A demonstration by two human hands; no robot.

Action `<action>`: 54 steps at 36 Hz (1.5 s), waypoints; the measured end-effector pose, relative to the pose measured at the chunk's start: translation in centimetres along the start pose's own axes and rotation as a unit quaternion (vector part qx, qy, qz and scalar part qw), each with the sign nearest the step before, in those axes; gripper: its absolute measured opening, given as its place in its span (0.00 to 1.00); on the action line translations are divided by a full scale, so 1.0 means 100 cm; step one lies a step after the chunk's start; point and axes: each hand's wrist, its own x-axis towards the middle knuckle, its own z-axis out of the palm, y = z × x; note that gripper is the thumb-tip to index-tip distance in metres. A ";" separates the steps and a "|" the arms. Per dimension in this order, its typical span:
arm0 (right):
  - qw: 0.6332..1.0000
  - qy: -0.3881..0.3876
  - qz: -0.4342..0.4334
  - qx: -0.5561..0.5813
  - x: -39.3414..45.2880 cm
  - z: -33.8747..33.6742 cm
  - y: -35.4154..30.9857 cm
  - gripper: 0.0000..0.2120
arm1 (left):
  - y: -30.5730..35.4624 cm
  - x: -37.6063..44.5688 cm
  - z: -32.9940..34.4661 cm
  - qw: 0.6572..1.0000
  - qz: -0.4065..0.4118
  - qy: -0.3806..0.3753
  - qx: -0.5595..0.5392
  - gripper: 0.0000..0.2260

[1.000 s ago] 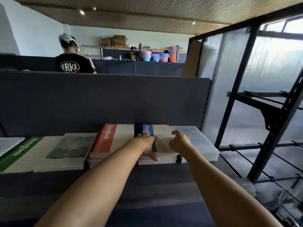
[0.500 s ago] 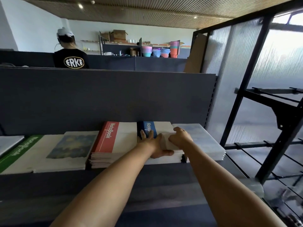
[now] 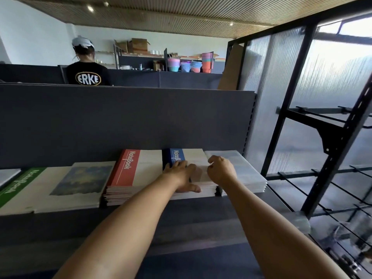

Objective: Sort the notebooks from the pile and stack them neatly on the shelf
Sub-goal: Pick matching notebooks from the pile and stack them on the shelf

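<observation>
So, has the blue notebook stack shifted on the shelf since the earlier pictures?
No. The blue notebook stack still lies beside the red notebook stack, their back edges level near the back panel; only the camera has shifted.

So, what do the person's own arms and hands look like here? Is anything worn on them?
Both arms are bare as far as the picture shows: no sleeves, no gloves. The left hand and the right hand carry no watch, bracelet or ring that I can see. No markings show on the forearms. The fingertips are too small to tell anything about the nails.
</observation>
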 end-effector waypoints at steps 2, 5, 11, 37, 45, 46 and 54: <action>1.000 -0.012 -0.005 -0.007 -0.002 -0.001 0.000 0.19 | 0.001 0.000 0.000 1.000 -0.003 -0.003 0.007 0.38; 0.999 0.008 -0.015 -0.043 -0.006 -0.004 0.002 0.17 | 0.003 0.000 0.002 1.000 -0.005 -0.002 0.021 0.39; 0.994 0.007 -0.052 -0.101 -0.017 -0.004 0.004 0.16 | 0.001 -0.011 0.003 0.998 -0.013 0.064 -0.014 0.36; 0.949 -0.048 -0.293 -0.108 -0.108 0.064 -0.170 0.21 | -0.162 -0.242 0.025 0.942 -0.269 0.200 0.002 0.21; 0.931 -0.089 -0.336 -0.113 -0.173 0.113 -0.274 0.24 | -0.243 -0.364 0.044 0.916 -0.352 0.190 -0.026 0.24; 0.929 -0.099 -0.340 -0.110 -0.183 0.121 -0.287 0.24 | -0.253 -0.380 0.046 0.914 -0.361 0.183 -0.025 0.25; 0.891 -0.175 -0.402 -0.117 -0.266 0.180 -0.387 0.27 | -0.331 -0.497 0.063 0.877 -0.451 0.160 -0.037 0.23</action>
